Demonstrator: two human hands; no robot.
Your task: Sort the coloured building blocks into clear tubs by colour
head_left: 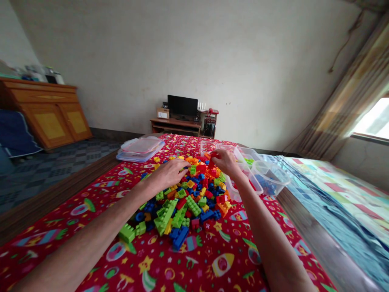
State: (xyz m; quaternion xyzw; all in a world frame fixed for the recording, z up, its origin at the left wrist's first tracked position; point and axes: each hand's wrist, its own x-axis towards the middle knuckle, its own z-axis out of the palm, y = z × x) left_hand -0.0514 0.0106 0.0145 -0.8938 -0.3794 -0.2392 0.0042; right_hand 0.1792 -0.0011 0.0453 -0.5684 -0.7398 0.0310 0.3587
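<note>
A loose pile of toy building bricks [179, 202] in green, blue, red, yellow and orange is heaped on the red patterned cloth [225, 243]. At the pile's far left side is my left hand [172, 173], its fingers stretched out and apart over the bricks, with nothing visible in them. My right hand [227, 162] is above the far right of the pile, beside the clear boxes. Its thumb and fingers pinch a red brick [212, 163], partly covered by the fingertips.
Right of the pile stand clear plastic boxes: one with red bricks [234, 193], one with green bricks [249, 161], and a tub [281, 178] with blue bricks. Stacked lids [139, 148] lie at the far left. A bed [334, 194] adjoins the table's right side.
</note>
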